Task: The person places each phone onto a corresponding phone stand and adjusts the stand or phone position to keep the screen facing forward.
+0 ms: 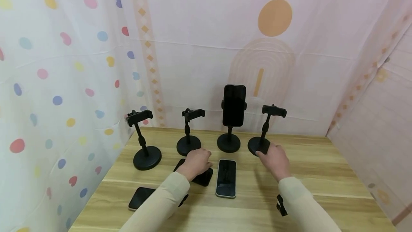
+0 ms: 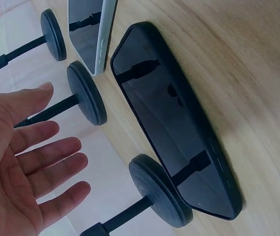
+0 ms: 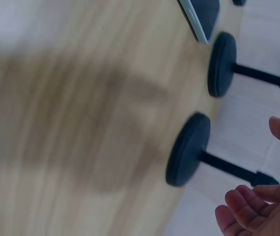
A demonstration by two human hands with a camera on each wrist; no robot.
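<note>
We hold our left hand (image 1: 195, 163) over the middle phone (image 1: 204, 178), a dark one lying screen up on the worktop (image 1: 309, 153); its grip is spread, fingers apart and loosely bent, and the left wrist view shows it clear of the phone. Our right hand (image 1: 276, 159) is to the right, just beside the right stand (image 1: 265, 128); its grip is spread too, the thumb well apart from the bent fingers, and we cannot tell whether a fingertip touches the stem. Between our hands, the pale-edged phone (image 1: 226, 178) lies screen up, its length running near to far. At near left, we see the left phone (image 1: 141, 197) lying partly hidden by our left sleeve (image 1: 161, 199). Toward the far side stand four black stands on round bases: the left stand (image 1: 147, 158), a little nearer than the rest, the second stand (image 1: 187, 145), the third stand (image 1: 229, 144) and the right one. The third carries the mounted phone (image 1: 234, 105) upright, its dark screen facing us. Beyond hangs a patterned curtain (image 1: 199, 20)
</note>
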